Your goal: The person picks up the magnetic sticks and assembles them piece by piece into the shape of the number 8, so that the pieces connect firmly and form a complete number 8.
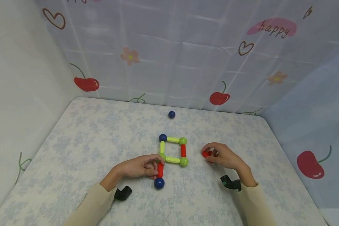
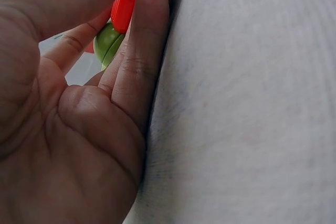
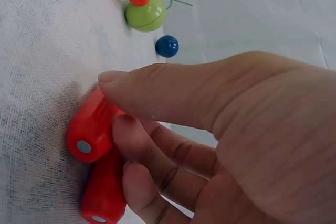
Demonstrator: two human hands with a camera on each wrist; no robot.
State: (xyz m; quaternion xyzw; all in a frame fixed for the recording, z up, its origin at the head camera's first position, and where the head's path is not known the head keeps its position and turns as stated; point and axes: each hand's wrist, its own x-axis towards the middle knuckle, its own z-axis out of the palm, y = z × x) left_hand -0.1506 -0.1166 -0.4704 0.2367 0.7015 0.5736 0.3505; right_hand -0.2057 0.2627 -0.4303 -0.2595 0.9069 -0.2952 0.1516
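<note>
My left hand (image 1: 137, 166) pinches a red magnetic rod (image 1: 160, 170) between thumb and fingers. That rod links a blue ball (image 1: 159, 183) at its near end to a green ball (image 1: 162, 157), partly covered by the fingers. From the green ball extends a flat square of yellow-green rods (image 1: 173, 160), a red rod (image 1: 183, 150) on its right side and balls at the corners. To the right, my right hand (image 1: 223, 155) pinches a loose red rod (image 3: 92, 129) with thumb and index finger. A second red rod (image 3: 105, 190) lies against it, beside the other fingertips.
A single blue ball (image 1: 171, 114) sits near the table's back edge. Behind the table (image 1: 101, 131) hangs a printed curtain (image 1: 172, 62), with sheets on both sides. Dark wrist cameras (image 1: 123, 193) project below each hand.
</note>
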